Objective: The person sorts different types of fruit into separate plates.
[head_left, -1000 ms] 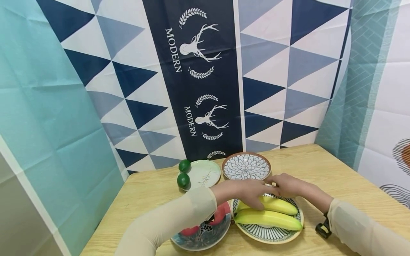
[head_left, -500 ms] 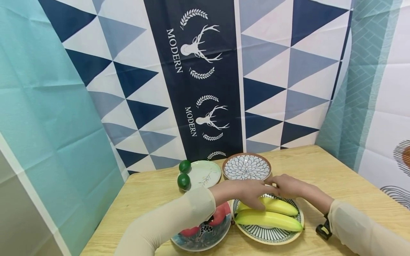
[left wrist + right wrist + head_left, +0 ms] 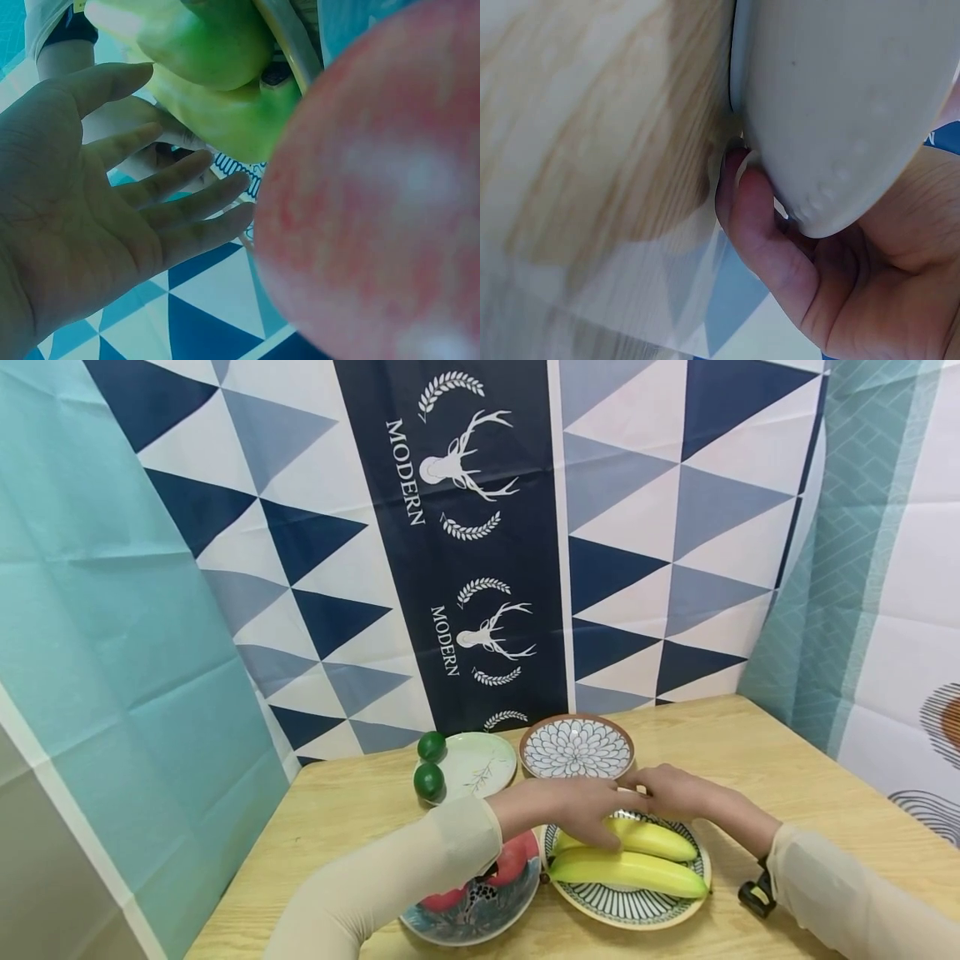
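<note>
My right hand (image 3: 675, 793) grips the far rim of a white plate (image 3: 622, 910) with dark radial stripes. In the right wrist view its fingers curl beneath the plate's pale underside (image 3: 840, 97). Two yellow-green bananas, a front one (image 3: 630, 872) and a rear one (image 3: 656, 841), lie side by side on that plate. My left hand (image 3: 588, 808) reaches over the plate's far left part, its thumb overlapping the rear banana and its fingertips close to the right hand. The left wrist view shows this hand (image 3: 90, 195) with fingers extended and nothing in the palm.
A blue-grey patterned plate (image 3: 480, 935) with round red fruit (image 3: 512, 864) sits beneath my left forearm. Behind are a pale green plate (image 3: 480, 760) with two green fruits (image 3: 430, 781) at its left edge, and a brown-rimmed bowl (image 3: 577, 750). Patterned cloth (image 3: 495, 543) hangs behind the table.
Both hands, the bananas and the plates keep their places. Only the head view shifts very slightly.
</note>
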{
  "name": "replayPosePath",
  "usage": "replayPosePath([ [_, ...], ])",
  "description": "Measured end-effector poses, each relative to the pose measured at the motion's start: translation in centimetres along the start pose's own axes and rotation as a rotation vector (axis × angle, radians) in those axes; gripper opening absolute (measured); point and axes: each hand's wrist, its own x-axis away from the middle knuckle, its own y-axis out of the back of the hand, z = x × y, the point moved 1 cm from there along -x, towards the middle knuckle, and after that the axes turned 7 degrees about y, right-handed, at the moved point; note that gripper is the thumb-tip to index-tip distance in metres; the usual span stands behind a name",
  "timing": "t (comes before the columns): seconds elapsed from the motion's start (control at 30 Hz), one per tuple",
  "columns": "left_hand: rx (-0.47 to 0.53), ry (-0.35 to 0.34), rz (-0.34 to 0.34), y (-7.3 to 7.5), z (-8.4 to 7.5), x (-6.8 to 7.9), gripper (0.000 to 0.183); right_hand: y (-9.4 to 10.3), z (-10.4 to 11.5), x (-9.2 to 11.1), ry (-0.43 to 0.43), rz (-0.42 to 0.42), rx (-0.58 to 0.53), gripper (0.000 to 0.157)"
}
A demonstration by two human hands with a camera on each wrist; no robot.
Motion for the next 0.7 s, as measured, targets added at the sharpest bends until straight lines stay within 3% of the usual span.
replayPosePath([
  [0.13, 0.002, 0.005, -0.002, 0.3, 0.1, 0.2, 0.074, 0.1, 0.0, 0.0, 0.005, 0.004, -0.016, 0.018],
  [0.33, 0.0, 0.049, -0.026, 0.5, 0.7, 0.5, 0.069, 0.2, 0.1, 0.1, -0.027, 0.015, -0.024, 0.032],
  [0.5, -0.01, 0.08, -0.065, 1.1, 1.9, 1.1, 0.065, 0.2, 0.3, 0.0, -0.061, 0.027, -0.036, 0.031],
  [0.7, 0.016, 0.134, -0.141, 2.2, 4.2, 2.2, 0.064, 0.2, 0.3, 0.0, -0.085, 0.041, -0.039, 0.011],
])
